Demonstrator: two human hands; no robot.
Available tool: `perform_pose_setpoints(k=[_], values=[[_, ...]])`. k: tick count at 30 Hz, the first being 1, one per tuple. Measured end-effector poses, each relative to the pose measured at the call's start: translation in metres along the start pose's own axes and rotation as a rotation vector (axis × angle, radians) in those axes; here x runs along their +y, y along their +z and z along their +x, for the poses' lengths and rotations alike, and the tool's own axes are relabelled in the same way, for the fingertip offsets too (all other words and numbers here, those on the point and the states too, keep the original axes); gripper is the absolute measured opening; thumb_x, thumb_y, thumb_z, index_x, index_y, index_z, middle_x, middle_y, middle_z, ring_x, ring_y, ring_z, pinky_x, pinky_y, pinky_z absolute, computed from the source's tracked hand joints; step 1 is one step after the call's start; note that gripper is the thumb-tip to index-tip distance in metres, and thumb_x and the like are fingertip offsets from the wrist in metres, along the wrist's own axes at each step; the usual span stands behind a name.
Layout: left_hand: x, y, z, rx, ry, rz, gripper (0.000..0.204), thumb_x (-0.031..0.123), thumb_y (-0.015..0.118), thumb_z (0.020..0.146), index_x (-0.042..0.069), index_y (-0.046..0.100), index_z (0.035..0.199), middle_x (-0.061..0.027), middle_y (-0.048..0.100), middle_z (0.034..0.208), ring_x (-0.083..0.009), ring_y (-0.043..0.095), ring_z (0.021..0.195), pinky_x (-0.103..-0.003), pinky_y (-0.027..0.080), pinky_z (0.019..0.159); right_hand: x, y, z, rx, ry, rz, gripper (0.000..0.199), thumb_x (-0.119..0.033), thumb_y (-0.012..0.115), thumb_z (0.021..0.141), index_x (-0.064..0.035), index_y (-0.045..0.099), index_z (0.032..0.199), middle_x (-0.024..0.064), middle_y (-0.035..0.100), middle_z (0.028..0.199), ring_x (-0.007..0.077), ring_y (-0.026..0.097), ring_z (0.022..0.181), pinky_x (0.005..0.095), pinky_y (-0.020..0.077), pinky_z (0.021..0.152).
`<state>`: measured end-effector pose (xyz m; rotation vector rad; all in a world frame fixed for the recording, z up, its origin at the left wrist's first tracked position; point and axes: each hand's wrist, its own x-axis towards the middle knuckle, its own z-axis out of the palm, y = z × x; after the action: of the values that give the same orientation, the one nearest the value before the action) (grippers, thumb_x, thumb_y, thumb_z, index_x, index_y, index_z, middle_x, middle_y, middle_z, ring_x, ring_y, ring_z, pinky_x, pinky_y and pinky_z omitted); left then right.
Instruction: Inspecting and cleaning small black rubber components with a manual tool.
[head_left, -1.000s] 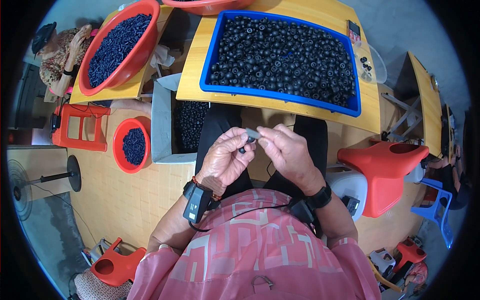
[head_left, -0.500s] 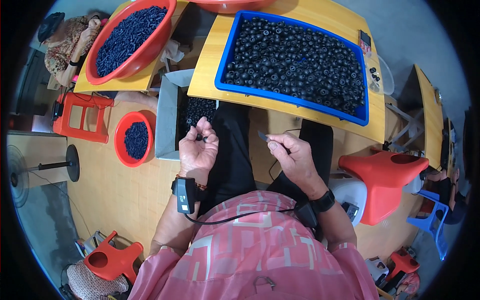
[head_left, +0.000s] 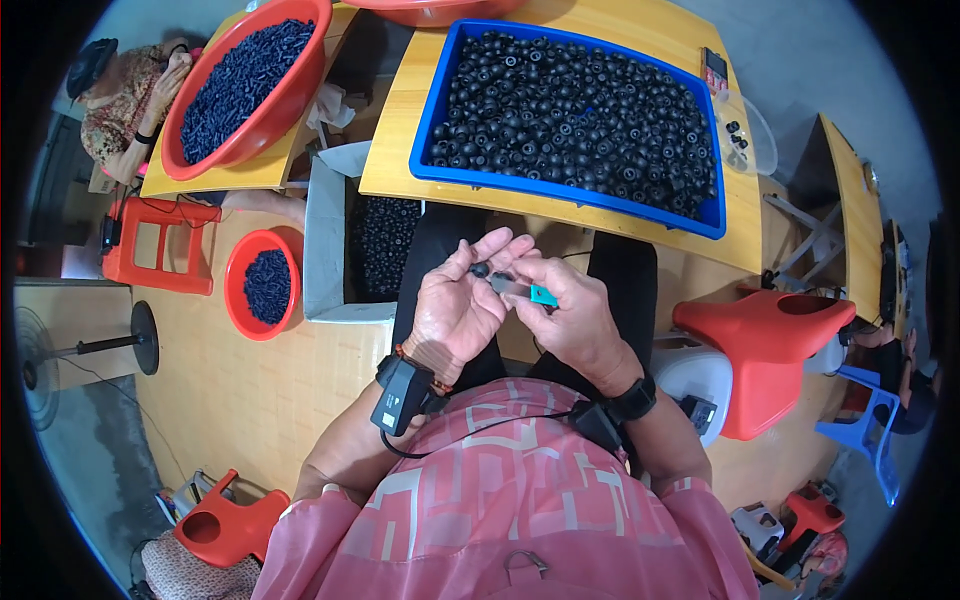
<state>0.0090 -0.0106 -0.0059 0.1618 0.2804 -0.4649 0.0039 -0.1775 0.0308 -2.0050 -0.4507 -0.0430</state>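
Note:
My left hand (head_left: 455, 318) is turned palm up above my lap, its fingers curled around small round black parts (head_left: 480, 270). Over that palm, my right hand (head_left: 583, 318) grips a small knife (head_left: 542, 295) with a green handle and a short flat blade. The blade meets one of the black parts at the left fingers; fingers partly hide the contact. Beyond both hands, a blue tray (head_left: 570, 198) on the table is heaped with similar black round parts. A grey box (head_left: 335, 235) to the left of my knees holds more of them.
Red basins (head_left: 318, 75) of dark short pieces stand on the left table (head_left: 160, 182) and on the floor. A clear lid (head_left: 760, 135) with a few black parts lies right of the tray. Red stools (head_left: 750, 360) flank me. Another person (head_left: 130, 110) sits at far left.
My left hand has moved right, away from the grey box, and my right hand has moved left to meet it. The knife now reaches the black part, and its green handle shows.

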Motion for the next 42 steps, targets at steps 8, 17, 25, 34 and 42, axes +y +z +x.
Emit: perform_pose_setpoints(k=[8, 17, 25, 34, 42], values=[[-0.01, 0.004, 0.002, 0.038, 0.004, 0.032, 0.043, 0.025, 0.034, 0.104, -0.004, 0.052, 0.131, -0.0221, 0.053, 0.136, -0.0342, 0.052, 0.126, -0.047, 0.042, 0.108, 0.008, -0.001, 0.002, -0.003, -0.069, -0.096, 0.032, -0.006, 0.073, 0.077, -0.0035, 0.063, 0.107, 0.0152, 0.067, 0.099, 0.034, 0.067, 0.085, 0.04, 0.0549, 0.07], [-0.009, 0.015, -0.001, 0.073, -0.006, 0.06, 0.041, 0.019, 0.033, 0.103, -0.004, 0.051, 0.132, -0.0234, 0.054, 0.135, -0.0327, 0.057, 0.119, -0.045, 0.049, 0.101, 0.011, 0.001, -0.002, 0.061, 0.092, 0.09, 0.022, -0.003, 0.073, 0.08, -0.0014, 0.063, 0.099, 0.0113, 0.071, 0.088, 0.0221, 0.07, 0.078, 0.0317, 0.0548, 0.067], [0.0, -0.001, -0.008, 0.001, -0.029, 0.367, 0.022, 0.01, 0.059, 0.096, 0.001, 0.06, 0.116, -0.0108, 0.066, 0.101, -0.017, 0.064, 0.086, -0.033, 0.054, 0.082, -0.007, -0.01, 0.007, 0.004, 0.229, 0.311, 0.013, 0.001, 0.068, 0.087, 0.002, 0.063, 0.099, 0.0063, 0.071, 0.084, 0.007, 0.067, 0.078, 0.0228, 0.0534, 0.067], [-0.004, 0.003, -0.006, 0.07, -0.055, 0.228, 0.008, 0.007, 0.059, 0.096, 0.004, 0.064, 0.102, -0.0086, 0.066, 0.092, -0.0155, 0.064, 0.078, -0.029, 0.054, 0.071, 0.015, -0.001, 0.001, 0.075, 0.279, 0.394, 0.012, -0.003, 0.07, 0.087, 0.0022, 0.067, 0.098, 0.0028, 0.071, 0.084, 0.0059, 0.065, 0.075, 0.0211, 0.0524, 0.066], [-0.005, 0.008, -0.007, 0.082, -0.047, 0.264, 0.005, 0.004, 0.059, 0.096, 0.004, 0.063, 0.094, -0.0088, 0.065, 0.089, -0.0137, 0.061, 0.074, -0.028, 0.051, 0.066, 0.007, -0.015, 0.011, -0.019, 0.251, 0.313, 0.007, -0.002, 0.067, 0.087, 0.0025, 0.067, 0.091, 0.0041, 0.072, 0.083, 0.0056, 0.064, 0.073, 0.0219, 0.0521, 0.065]])
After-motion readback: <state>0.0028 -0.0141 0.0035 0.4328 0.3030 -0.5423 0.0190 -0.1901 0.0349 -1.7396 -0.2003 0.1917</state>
